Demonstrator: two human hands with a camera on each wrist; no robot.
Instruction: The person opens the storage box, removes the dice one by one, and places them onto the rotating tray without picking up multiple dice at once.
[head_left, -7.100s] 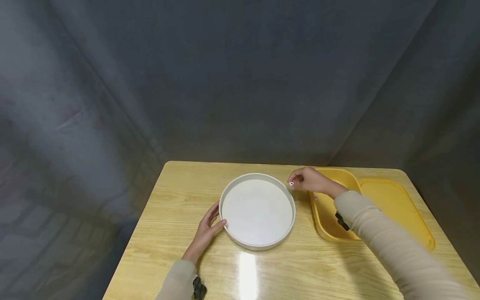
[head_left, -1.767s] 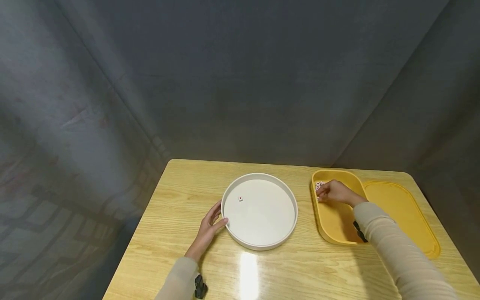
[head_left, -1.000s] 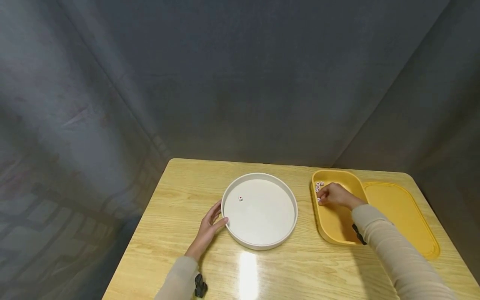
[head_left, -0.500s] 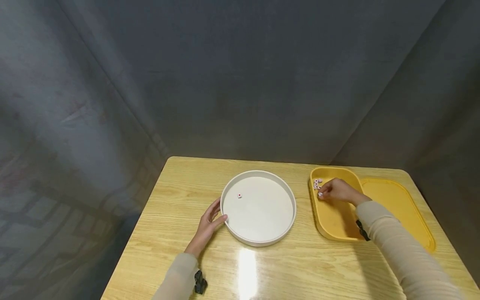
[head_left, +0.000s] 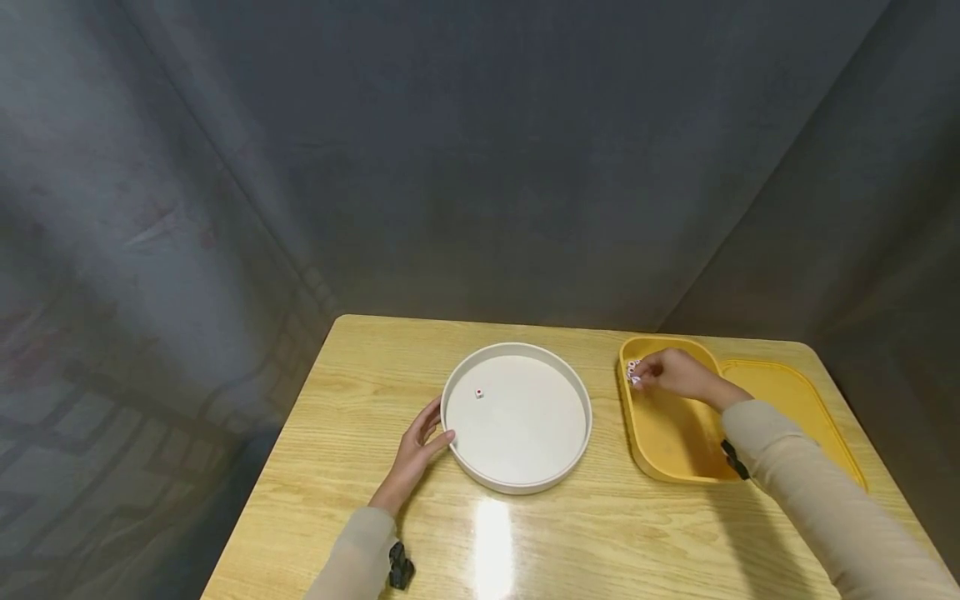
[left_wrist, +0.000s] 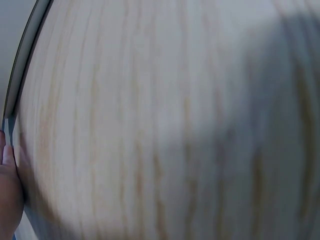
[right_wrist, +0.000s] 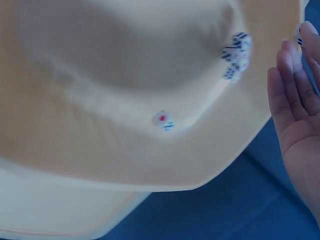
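Yellow tub (head_left: 678, 446) holds my right hand (head_left: 670, 372) at its far corner, where the grip pinches a die (head_left: 635, 380) just beside the small heap of dice (right_wrist: 235, 56) against the wall; one more die (right_wrist: 163, 120) lies apart on the tub floor. My left hand (head_left: 417, 446) rests with relaxed fingers touching the rim of the round white tray (head_left: 555, 477), grip spread, holding nothing. A single die (head_left: 478, 393) sits inside that tray. Both containers stand on the wooden surface (head_left: 360, 400)

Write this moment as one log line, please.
left hand: rests on white tray | right hand: pinches die above yellow bin
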